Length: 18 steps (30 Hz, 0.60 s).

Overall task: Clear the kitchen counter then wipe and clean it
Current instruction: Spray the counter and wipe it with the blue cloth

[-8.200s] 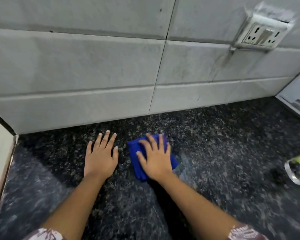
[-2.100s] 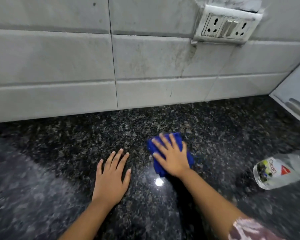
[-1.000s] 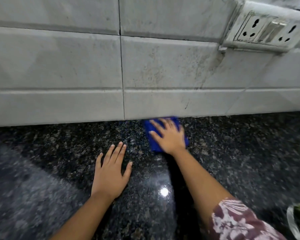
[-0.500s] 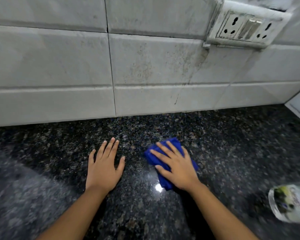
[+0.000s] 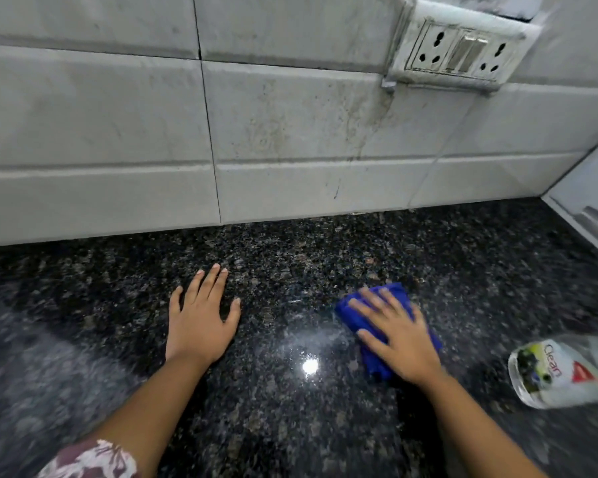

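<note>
A folded blue cloth [image 5: 351,310] lies on the dark speckled granite counter [image 5: 290,257], right of centre. My right hand [image 5: 399,336] presses flat on top of it with straight, spread fingers, covering most of it. My left hand [image 5: 201,322] rests flat on the bare counter to the left, fingers straight, holding nothing. The counter shines with a bright light reflection between my hands.
A clear plastic bottle [image 5: 567,372] with a "Clean" label lies at the right edge. Stained white wall tiles [image 5: 290,132] rise behind the counter, with a socket and switch plate [image 5: 458,53] at upper right. A white appliance [image 5: 591,201] stands at far right.
My right hand has slid the blue cloth to the right across the counter, after a pass toward the wall and back. My left hand stays flat on the counter.
</note>
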Each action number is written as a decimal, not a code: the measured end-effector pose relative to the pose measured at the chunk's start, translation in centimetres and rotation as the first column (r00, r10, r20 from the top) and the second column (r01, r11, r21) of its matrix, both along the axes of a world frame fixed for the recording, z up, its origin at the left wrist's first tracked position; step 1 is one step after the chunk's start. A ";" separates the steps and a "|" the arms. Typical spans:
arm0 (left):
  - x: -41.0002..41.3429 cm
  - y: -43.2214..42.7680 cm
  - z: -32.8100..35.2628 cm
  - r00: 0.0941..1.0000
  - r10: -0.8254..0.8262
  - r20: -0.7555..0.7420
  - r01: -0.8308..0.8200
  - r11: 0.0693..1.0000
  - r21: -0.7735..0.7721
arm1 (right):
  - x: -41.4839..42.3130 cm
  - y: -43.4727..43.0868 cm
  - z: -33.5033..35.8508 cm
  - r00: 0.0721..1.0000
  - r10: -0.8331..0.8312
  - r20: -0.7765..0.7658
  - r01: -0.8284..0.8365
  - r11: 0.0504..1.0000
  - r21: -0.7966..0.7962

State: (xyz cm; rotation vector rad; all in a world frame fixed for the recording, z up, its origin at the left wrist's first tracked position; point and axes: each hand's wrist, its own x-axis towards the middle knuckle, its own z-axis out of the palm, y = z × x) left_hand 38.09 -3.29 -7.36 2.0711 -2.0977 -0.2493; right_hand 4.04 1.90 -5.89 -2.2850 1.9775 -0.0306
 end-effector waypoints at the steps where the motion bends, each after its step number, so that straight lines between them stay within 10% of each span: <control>1: -0.1 0.0 0.0 1.000 0.000 0.002 0.000 1.000 -0.004 | -1.2 -0.9 0.1 0.991 -0.131 0.002 0.131 0.991 0.003; 5: 0.2 0.0 0.1 1.000 0.003 -0.006 -0.003 1.000 -0.002 | 2.6 -3.4 0.4 0.953 -0.303 0.013 0.302 0.952 0.053; 10: 0.0 0.1 0.2 1.000 0.011 -0.009 -0.011 1.000 -0.005 | 3.7 4.6 0.2 0.991 0.132 0.025 -0.133 0.990 0.049; 18: 0.1 0.0 0.0 1.000 0.010 0.007 -0.010 1.000 -0.012 | 1.9 2.4 0.4 0.963 -0.271 0.007 0.270 0.962 0.036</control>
